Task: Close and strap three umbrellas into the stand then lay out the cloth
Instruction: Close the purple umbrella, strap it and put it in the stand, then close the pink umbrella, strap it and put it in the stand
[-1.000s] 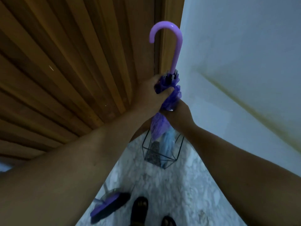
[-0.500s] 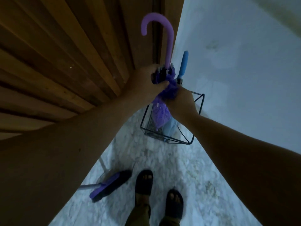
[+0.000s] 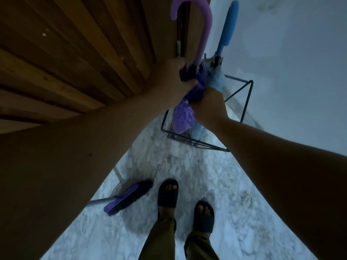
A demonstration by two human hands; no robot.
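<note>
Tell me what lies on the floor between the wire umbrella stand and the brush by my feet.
In the head view, only bare marbled floor separates the wire stand from the purple brush; nothing else lies on that stretch.

Single head-worn wide-angle view, looking steeply down and forward from standing height. Both forearms enter from the lower corners and converge at upper centre, near the lens. The floor point(image 3: 187, 166) and the wearer's feet point(image 3: 185, 203) fill the lower centre; a wooden door point(image 3: 75, 53) occupies the upper left, a pale wall point(image 3: 291, 53) the upper right. Straight edges bow near the frame borders.
</note>
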